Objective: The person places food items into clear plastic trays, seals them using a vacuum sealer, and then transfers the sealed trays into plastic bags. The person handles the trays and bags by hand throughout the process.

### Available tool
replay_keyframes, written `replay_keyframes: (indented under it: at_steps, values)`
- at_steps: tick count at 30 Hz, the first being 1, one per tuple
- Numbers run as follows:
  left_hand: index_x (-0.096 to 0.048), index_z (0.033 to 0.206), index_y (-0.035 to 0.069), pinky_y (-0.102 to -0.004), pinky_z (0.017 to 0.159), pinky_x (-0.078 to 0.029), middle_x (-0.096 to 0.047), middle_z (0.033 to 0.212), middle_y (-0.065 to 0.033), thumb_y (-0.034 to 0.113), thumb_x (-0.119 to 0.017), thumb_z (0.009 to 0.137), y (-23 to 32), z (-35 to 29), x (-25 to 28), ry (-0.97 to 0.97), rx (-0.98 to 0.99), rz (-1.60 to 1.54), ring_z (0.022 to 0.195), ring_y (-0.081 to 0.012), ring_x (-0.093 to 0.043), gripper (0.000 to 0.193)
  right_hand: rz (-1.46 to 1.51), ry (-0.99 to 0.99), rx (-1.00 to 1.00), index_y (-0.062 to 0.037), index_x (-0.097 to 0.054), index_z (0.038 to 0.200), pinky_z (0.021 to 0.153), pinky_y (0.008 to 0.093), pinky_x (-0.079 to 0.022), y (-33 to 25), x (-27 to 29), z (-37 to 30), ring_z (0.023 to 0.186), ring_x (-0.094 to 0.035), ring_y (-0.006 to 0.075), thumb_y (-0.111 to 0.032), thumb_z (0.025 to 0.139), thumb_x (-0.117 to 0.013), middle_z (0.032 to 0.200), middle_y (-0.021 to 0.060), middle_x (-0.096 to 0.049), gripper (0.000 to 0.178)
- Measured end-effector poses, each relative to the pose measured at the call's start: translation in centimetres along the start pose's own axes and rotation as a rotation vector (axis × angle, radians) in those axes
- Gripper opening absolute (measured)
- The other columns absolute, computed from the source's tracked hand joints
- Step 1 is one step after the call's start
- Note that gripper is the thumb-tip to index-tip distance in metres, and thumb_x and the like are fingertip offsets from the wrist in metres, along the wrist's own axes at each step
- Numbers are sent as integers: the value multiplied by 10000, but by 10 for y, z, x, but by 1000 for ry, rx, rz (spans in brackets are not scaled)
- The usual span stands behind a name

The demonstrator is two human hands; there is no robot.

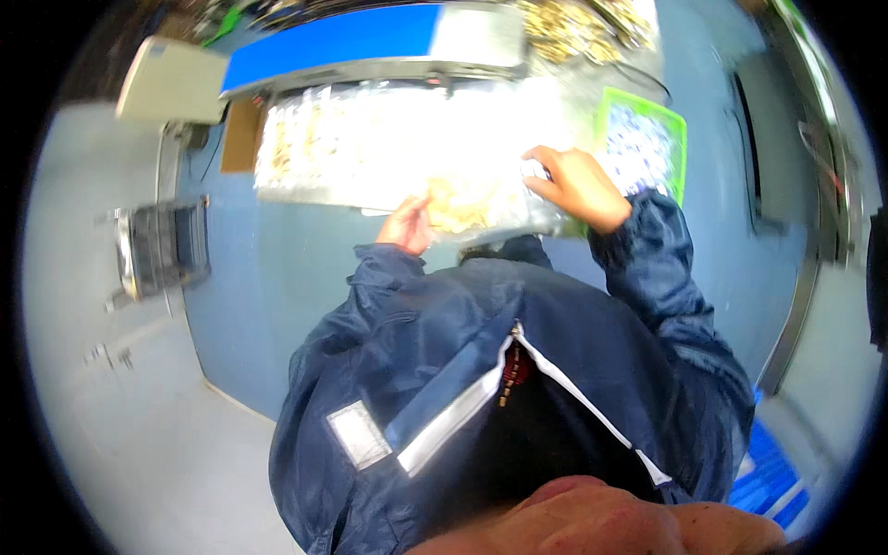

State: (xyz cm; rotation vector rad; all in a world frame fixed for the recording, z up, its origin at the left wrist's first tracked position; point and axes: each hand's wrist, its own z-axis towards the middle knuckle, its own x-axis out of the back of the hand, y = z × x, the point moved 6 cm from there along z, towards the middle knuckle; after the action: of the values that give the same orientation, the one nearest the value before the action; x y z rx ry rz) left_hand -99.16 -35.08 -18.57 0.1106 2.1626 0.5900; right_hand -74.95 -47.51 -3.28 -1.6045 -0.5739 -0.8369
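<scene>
Under a strong glare lies a pile of tan pieces (pixel 460 205), at the near edge of the bright work surface. My left hand (pixel 407 226) is closed at the left side of this pile, its fingertips washed out by light. What it grips cannot be made out. To the right, my right hand (pixel 585 190) curls its thumb and fingers around a small white piece (pixel 534 172) with a dark part. Clear plastic film (pixel 546 220) spreads beneath the right hand and toward the tan pile.
A green basket (pixel 680 159) of small white-and-blue pieces stands right of my right hand. Behind the work surface runs a long blue-topped unit (pixel 342 44). Gold-coloured parts (pixel 573 32) lie at the far right. Plastic-covered tan items (pixel 310 139) fill the left side, near a cardboard box (pixel 241 139).
</scene>
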Motion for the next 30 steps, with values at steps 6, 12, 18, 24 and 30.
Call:
replay_keyframes:
  at_steps: [6,12,18,24,30]
  values:
    - [-452,1361,-13,-466,1082,-399,-518,1378,-168,117,-566,928,19,-31,-2,-176,-12,-83,1279,-291,-502,466,-269,-33,89,-21,-605,907,666,472,-490,-68,-11,25,777,-630,392,-178,810,-669,778,205,-637,195]
    - [-357,1420,-59,-459,1130,-341,-459,1434,-208,103,-528,939,24,-34,36,-197,-130,-68,1327,-304,-460,536,-182,-248,60,-23,-669,963,689,440,-505,-101,-28,56,770,-643,374,-201,815,-662,813,199,-657,232]
    - [-356,1417,-60,-480,1121,-348,-469,1421,-212,112,-530,939,22,-22,83,-228,-95,-264,1314,-320,-468,537,-13,-254,7,-69,-591,1208,691,418,-511,-116,-32,76,741,-647,359,-185,876,-628,836,187,-670,353]
    - [-417,1383,-26,-497,1047,-428,-505,1386,-211,179,-534,951,53,-24,74,-250,-54,-427,1262,-327,-519,493,7,-170,80,-52,-646,1111,673,336,-508,-125,-48,85,728,-654,227,-149,863,-647,941,117,-703,266]
    - [-528,1284,6,-446,933,-518,-589,1284,-204,204,-525,944,145,-14,109,-66,-335,-344,1165,-315,-594,393,170,390,-298,-9,-657,1044,669,340,-499,87,-5,90,765,-669,191,-219,877,-666,879,125,-704,269]
